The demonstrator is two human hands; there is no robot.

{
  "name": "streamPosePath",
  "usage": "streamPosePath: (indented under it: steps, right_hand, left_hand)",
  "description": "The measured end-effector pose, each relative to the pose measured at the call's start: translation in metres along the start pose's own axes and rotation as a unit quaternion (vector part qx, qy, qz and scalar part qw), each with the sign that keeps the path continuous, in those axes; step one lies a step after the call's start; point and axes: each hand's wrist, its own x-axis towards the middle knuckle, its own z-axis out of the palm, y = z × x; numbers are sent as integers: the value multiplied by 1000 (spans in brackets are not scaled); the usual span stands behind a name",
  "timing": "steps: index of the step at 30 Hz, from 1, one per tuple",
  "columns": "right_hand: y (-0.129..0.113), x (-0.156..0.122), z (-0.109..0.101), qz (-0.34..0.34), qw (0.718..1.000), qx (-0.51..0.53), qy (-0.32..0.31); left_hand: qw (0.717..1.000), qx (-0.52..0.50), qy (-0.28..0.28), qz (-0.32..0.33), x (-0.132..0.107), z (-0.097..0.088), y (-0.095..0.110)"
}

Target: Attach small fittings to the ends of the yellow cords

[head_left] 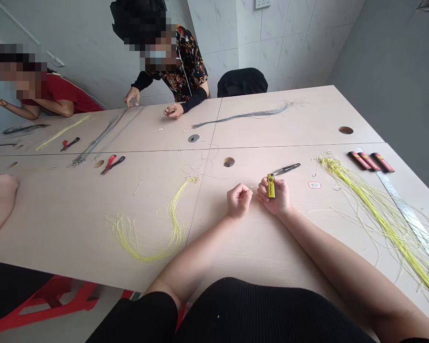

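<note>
Lighter (270,186) in yellow with dark lettering stands upright in the right hand (276,197), its top pointing away from the person; that grip is narrow, with the fingers curled round the lighter's lower half; the left hand (239,200) sits just beside it, its grip closed to a small pinch, and whatever lies between those fingertips (248,191) is too small to tell; both hands sit low over the worktop (329,114), a pale panelled surface with round holes cut through it; small black-handled scissors (286,168) lie just beyond the lighter, near a small white-and-red label (314,185); to the right spreads a yellow cord bundle (372,214), beside a steel ruler (411,219) and three black-and-red packets (371,162); a second yellow cord bundle (153,228) lies left of the hands, with red-handled pliers (112,164) beyond it and grey cord (246,114) further off; two co-workers, one in a floral shirt (188,64) and one in a red shirt (60,93), are across the worktop; another person's hand (2,183) rests at the left edge; a black chair (242,82) stands before the tiled wall (218,33).
</note>
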Motion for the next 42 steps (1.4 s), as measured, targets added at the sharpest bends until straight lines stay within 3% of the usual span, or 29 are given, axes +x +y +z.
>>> streamPosePath:
  steps: [19,26,42]
  right_hand:
    - [6,-3,13,-36,995,-91,-9]
    - [5,-5,7,5,993,-118,-31]
    - [18,-8,3,-25,965,-259,-43]
  left_hand:
    - [1000,1,4,26,0,0,0]
    - [999,5,12,35,0,-1,1]
    - [999,3,23,44,-1,0,-1]
